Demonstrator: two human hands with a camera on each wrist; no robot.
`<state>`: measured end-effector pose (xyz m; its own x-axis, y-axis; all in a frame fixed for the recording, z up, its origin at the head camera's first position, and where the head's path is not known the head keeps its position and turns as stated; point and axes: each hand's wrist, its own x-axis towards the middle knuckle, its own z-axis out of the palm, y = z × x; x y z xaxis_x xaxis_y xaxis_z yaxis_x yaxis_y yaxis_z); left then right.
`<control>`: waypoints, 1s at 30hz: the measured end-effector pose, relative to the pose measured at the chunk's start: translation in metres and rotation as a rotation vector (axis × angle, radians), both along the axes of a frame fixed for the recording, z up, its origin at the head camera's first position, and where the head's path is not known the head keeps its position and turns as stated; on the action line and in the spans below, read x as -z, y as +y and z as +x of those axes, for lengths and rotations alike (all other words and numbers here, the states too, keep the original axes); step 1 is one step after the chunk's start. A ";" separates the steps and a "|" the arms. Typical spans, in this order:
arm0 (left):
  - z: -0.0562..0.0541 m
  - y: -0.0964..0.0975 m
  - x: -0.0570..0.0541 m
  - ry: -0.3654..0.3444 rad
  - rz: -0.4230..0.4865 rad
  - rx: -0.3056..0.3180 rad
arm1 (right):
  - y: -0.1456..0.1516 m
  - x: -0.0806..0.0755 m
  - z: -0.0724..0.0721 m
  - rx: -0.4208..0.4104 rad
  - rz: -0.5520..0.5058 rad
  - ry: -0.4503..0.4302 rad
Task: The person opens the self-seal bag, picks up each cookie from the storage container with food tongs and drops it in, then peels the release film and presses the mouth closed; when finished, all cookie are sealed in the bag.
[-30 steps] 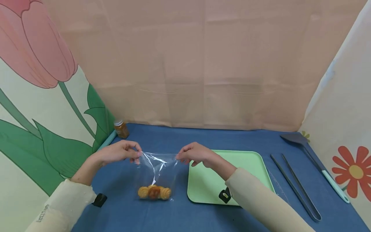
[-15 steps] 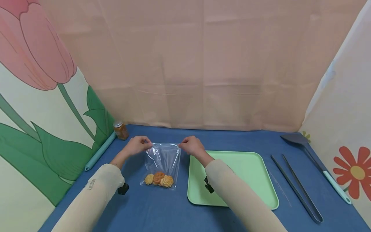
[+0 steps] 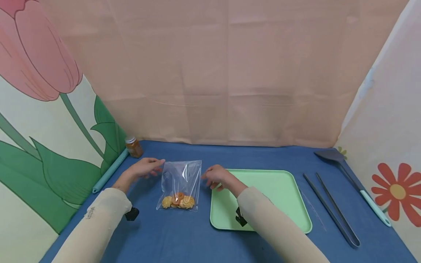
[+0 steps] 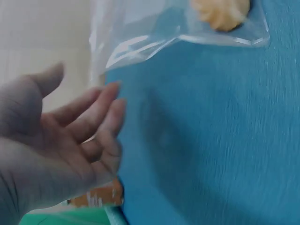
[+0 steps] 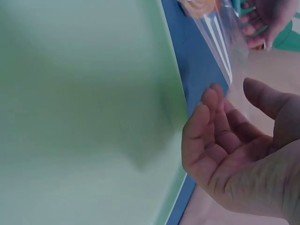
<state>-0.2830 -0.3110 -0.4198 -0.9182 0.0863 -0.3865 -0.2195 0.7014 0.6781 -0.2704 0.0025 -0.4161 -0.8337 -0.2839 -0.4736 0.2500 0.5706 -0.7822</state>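
A clear plastic bag (image 3: 181,175) with several swirled cookies (image 3: 178,200) at its bottom lies on the blue cloth, left of the tray. My left hand (image 3: 144,168) is at the bag's upper left corner, apart from it, with fingers loosely bent and nothing in them; the left wrist view shows a gap between thumb and fingers. Just off the bag's right side, my right hand (image 3: 219,177) hovers over the tray's left edge. Its fingers (image 5: 196,126) are relaxed and its thumb stands away from them, holding nothing.
A light green tray (image 3: 263,201) lies to the right. Beyond it are metal tongs (image 3: 332,210) and a dark spatula (image 3: 342,170) with a pale handle. A spice jar (image 3: 133,147) and a teal roll (image 3: 110,171) stand along the left wall.
Both hands have let go of the bag's top corners and drawn apart to either side. The bag with the cookies was brought down onto the cloth.
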 end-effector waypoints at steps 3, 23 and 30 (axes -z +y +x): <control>0.012 -0.006 -0.008 -0.128 0.005 0.053 | -0.003 0.000 0.003 -0.007 0.026 -0.014; 0.038 0.015 0.019 -0.248 0.034 -0.039 | -0.025 0.010 0.011 0.012 0.118 0.000; 0.038 0.017 0.021 -0.245 0.084 -0.088 | -0.026 0.013 0.008 0.002 0.129 0.003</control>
<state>-0.2447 -0.2937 -0.4410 -0.8038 0.0513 -0.5927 -0.4416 0.6161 0.6522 -0.2623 -0.0238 -0.4292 -0.8359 -0.2190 -0.5034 0.2491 0.6658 -0.7033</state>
